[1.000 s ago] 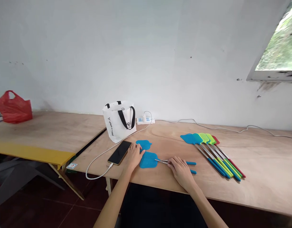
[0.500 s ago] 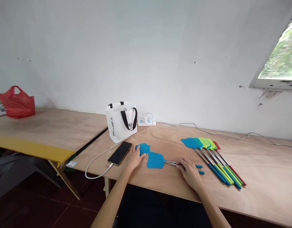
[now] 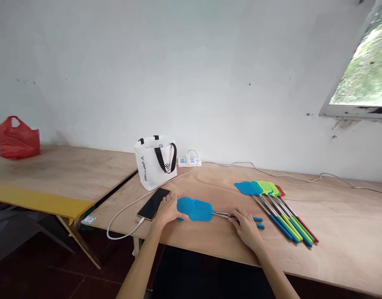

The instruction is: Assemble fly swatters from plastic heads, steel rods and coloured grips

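Observation:
Two blue fly swatters (image 3: 195, 209) lie side by side on the plywood table (image 3: 334, 241), their mesh heads overlapping. My left hand (image 3: 167, 209) rests on the left head, fingers curled over its edge. My right hand (image 3: 245, 226) lies over the metal shafts near the blue grips (image 3: 258, 222), fingers closed on them. A row of several swatters (image 3: 274, 205), blue, green and red, lies to the right, apart from my hands.
A black phone (image 3: 153, 203) on a white cable lies just left of my left hand. A white tote bag (image 3: 156, 161) and a power strip (image 3: 188, 161) stand behind. A second table (image 3: 54, 174) holds a red plastic bag (image 3: 15, 139).
The far swatter head has slid down and right until it overlaps the near one. My right hand moved right along the shafts toward the grips.

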Action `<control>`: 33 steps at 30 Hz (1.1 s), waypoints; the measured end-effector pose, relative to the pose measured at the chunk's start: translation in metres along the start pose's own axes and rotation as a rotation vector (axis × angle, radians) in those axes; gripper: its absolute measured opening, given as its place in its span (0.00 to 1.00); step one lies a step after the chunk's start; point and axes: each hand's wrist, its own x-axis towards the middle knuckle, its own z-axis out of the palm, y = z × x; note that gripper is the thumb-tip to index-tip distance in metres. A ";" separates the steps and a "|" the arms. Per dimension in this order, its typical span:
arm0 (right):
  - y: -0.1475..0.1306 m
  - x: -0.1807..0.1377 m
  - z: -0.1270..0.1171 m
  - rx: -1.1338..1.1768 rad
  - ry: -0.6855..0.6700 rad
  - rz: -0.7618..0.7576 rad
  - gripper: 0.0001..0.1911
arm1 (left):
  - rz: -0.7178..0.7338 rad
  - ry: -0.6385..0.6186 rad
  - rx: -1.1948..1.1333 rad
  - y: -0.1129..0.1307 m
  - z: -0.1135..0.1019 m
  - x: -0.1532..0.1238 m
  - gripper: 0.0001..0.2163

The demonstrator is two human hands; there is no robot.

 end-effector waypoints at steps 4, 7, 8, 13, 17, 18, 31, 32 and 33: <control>0.000 0.001 0.000 -0.016 -0.003 -0.007 0.08 | -0.048 -0.048 -0.086 -0.007 -0.009 0.000 0.42; -0.004 0.000 0.001 -0.047 0.008 -0.018 0.08 | -0.028 0.050 -0.233 -0.009 -0.017 -0.002 0.30; -0.007 0.000 0.002 -0.058 0.014 -0.025 0.09 | 0.015 0.096 -0.319 -0.007 -0.021 -0.003 0.28; -0.024 0.001 0.006 -0.024 0.034 -0.069 0.10 | 0.171 0.237 -0.783 0.011 -0.041 -0.017 0.21; -0.029 0.002 0.001 0.140 0.170 -0.036 0.12 | 0.179 0.259 -1.028 0.029 -0.042 -0.021 0.18; -0.029 0.002 -0.001 0.189 0.204 0.001 0.12 | 0.160 0.273 -1.101 0.033 -0.040 -0.021 0.19; -0.059 0.001 -0.046 0.315 0.284 -0.006 0.19 | -0.047 0.134 -1.587 0.051 -0.014 -0.030 0.20; -0.062 0.000 -0.047 0.311 0.284 -0.006 0.18 | -0.062 0.134 -1.598 0.051 -0.017 -0.032 0.19; -0.066 0.000 -0.049 0.312 0.282 -0.006 0.18 | -0.065 0.137 -1.608 0.052 -0.020 -0.033 0.19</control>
